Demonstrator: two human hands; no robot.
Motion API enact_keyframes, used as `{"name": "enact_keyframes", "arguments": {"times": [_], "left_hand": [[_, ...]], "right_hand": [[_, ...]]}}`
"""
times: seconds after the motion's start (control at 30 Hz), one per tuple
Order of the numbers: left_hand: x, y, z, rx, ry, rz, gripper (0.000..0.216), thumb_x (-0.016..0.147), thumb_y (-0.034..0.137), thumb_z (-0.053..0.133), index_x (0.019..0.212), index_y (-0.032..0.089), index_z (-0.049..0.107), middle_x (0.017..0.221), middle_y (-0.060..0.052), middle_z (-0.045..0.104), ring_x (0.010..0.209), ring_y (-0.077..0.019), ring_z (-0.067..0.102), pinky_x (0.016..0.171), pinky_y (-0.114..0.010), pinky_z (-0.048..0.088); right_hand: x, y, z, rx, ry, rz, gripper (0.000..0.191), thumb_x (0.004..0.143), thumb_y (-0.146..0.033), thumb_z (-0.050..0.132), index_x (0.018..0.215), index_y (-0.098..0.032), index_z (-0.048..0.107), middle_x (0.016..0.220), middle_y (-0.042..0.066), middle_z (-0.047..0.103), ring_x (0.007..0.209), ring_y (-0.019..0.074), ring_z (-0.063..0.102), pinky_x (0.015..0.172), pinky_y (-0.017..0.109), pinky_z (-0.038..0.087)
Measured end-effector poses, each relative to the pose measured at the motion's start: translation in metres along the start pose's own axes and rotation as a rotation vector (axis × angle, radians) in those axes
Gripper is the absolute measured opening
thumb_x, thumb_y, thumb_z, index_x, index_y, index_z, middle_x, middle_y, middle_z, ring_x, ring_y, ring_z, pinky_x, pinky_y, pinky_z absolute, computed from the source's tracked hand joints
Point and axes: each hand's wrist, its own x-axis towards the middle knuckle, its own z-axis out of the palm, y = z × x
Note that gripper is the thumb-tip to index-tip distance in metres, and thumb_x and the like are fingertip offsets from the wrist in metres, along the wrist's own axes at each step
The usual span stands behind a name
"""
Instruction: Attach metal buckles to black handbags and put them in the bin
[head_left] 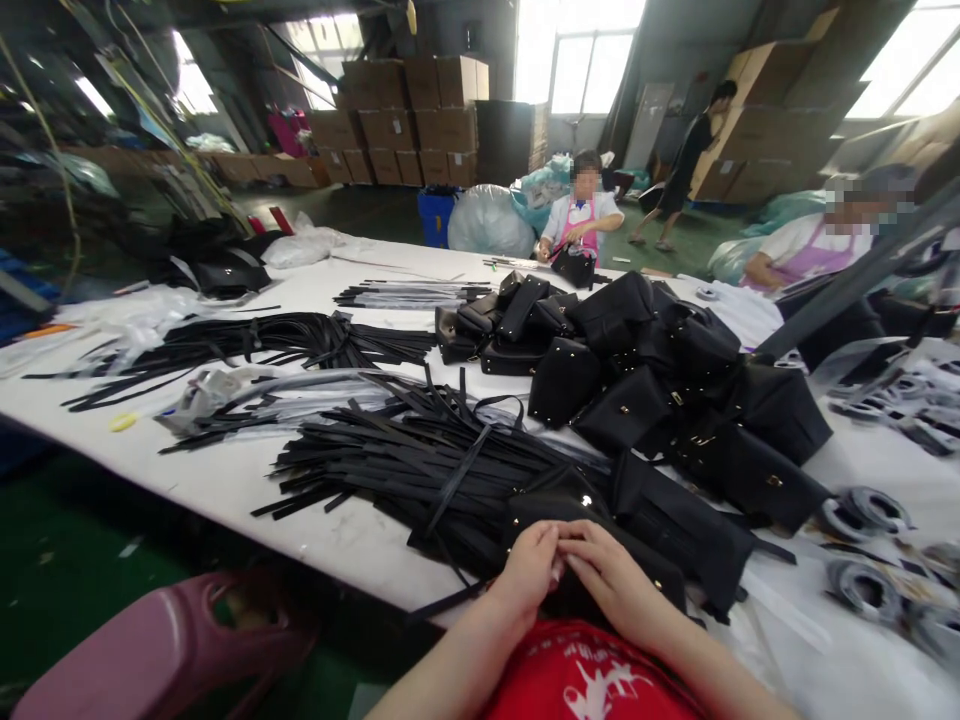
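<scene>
At the table's near edge, my left hand [531,565] and my right hand [609,572] meet over a black bag [551,503] with small metal studs. The fingertips of both are pressed together, the left ones curled. Whatever lies between them is too small or hidden to make out. Part of the bag is covered by my hands and wrists. A thick bundle of black straps [375,455], tied with a band, lies just to the left. Beside my right hand is another black bag [675,520], lying on its side.
More black bags [622,400] are heaped beyond my hands. Further strap bundles [285,340] stretch across the white table [352,535]. Grey rolled strips [866,585] lie at right. A pink plastic stool [127,650] stands at lower left. Co-workers in pink aprons [581,225] sit across the table.
</scene>
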Motion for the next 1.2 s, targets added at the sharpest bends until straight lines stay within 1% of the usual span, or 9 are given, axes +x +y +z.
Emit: {"name": "enact_keyframes", "arguments": {"times": [0.13, 0.27, 0.4, 0.5, 0.7, 0.9, 1.03, 1.13, 1.2], "left_hand": [[0.000, 0.009, -0.001, -0.055, -0.001, -0.028, 0.048, 0.075, 0.047, 0.063, 0.102, 0.007, 0.062, 0.048, 0.008, 0.040, 0.042, -0.0058, 0.030, 0.044, -0.022, 0.016], [0.001, 0.012, -0.001, -0.080, 0.086, 0.002, 0.038, 0.075, 0.029, 0.058, 0.107, 0.010, 0.059, 0.073, 0.001, 0.056, 0.043, -0.0038, 0.034, 0.043, -0.021, 0.022], [0.003, 0.008, -0.002, -0.039, 0.087, 0.040, 0.032, 0.078, 0.023, 0.050, 0.106, 0.012, 0.060, 0.085, -0.002, 0.059, 0.045, -0.0036, 0.039, 0.043, -0.021, 0.026], [0.005, 0.003, -0.002, -0.005, 0.082, 0.077, 0.029, 0.080, 0.020, 0.048, 0.105, 0.013, 0.061, 0.088, -0.003, 0.060, 0.048, -0.0043, 0.043, 0.047, -0.021, 0.031], [0.005, -0.003, -0.003, 0.026, 0.050, 0.056, 0.028, 0.081, 0.021, 0.047, 0.104, 0.013, 0.061, 0.085, -0.002, 0.060, 0.047, -0.0040, 0.041, 0.046, -0.020, 0.031], [0.006, -0.001, -0.001, 0.004, 0.039, 0.010, 0.028, 0.080, 0.025, 0.050, 0.103, 0.013, 0.059, 0.083, -0.001, 0.059, 0.045, -0.0034, 0.039, 0.044, -0.020, 0.027], [0.009, 0.000, -0.003, 0.009, 0.038, 0.029, 0.028, 0.079, 0.031, 0.053, 0.100, 0.013, 0.058, 0.081, -0.001, 0.059, 0.044, -0.0036, 0.037, 0.043, -0.021, 0.023], [0.007, 0.000, -0.003, 0.041, -0.012, 0.024, 0.035, 0.081, 0.044, 0.054, 0.095, 0.012, 0.059, 0.064, 0.003, 0.052, 0.042, -0.0051, 0.033, 0.043, -0.022, 0.021], [0.004, -0.003, -0.001, 0.060, -0.081, -0.003, 0.042, 0.082, 0.055, 0.051, 0.083, 0.014, 0.057, 0.054, 0.006, 0.043, 0.041, -0.0062, 0.030, 0.043, -0.023, 0.020]], "right_hand": [[-0.001, 0.014, -0.002, -0.073, 0.058, 0.017, 0.030, 0.096, -0.024, 0.040, 0.103, -0.021, 0.068, 0.116, 0.010, 0.061, 0.109, 0.0222, 0.057, 0.098, 0.039, 0.046], [-0.005, 0.023, -0.001, -0.096, 0.208, 0.075, 0.028, 0.096, -0.030, 0.042, 0.107, -0.021, 0.066, 0.106, 0.010, 0.065, 0.097, 0.0212, 0.063, 0.088, 0.035, 0.051], [-0.006, 0.016, -0.003, -0.142, 0.113, 0.097, 0.022, 0.090, -0.032, 0.053, 0.101, -0.022, 0.069, 0.087, 0.006, 0.067, 0.076, 0.0183, 0.064, 0.070, 0.030, 0.052], [-0.007, 0.008, -0.002, -0.204, 0.067, 0.053, 0.021, 0.091, -0.029, 0.051, 0.097, -0.024, 0.071, 0.090, 0.005, 0.070, 0.080, 0.0179, 0.066, 0.073, 0.029, 0.051], [-0.010, 0.012, -0.001, -0.385, -0.026, -0.100, 0.024, 0.092, -0.019, 0.046, 0.101, -0.023, 0.069, 0.092, 0.005, 0.070, 0.084, 0.0173, 0.066, 0.078, 0.028, 0.050], [-0.010, 0.016, -0.001, -0.422, -0.049, -0.139, 0.022, 0.093, -0.016, 0.046, 0.100, -0.021, 0.066, 0.093, 0.005, 0.068, 0.084, 0.0176, 0.064, 0.079, 0.030, 0.050], [-0.010, 0.018, -0.003, -0.344, 0.043, -0.137, 0.021, 0.093, -0.016, 0.044, 0.095, -0.021, 0.064, 0.092, 0.005, 0.068, 0.082, 0.0163, 0.064, 0.077, 0.028, 0.050], [-0.010, 0.022, -0.002, -0.291, 0.159, -0.092, 0.019, 0.094, -0.021, 0.045, 0.093, -0.021, 0.064, 0.088, 0.004, 0.068, 0.079, 0.0151, 0.064, 0.074, 0.026, 0.049], [-0.009, 0.025, 0.000, -0.310, 0.186, -0.049, 0.019, 0.094, -0.023, 0.047, 0.092, -0.022, 0.066, 0.084, 0.003, 0.067, 0.076, 0.0150, 0.064, 0.071, 0.026, 0.048]]}}
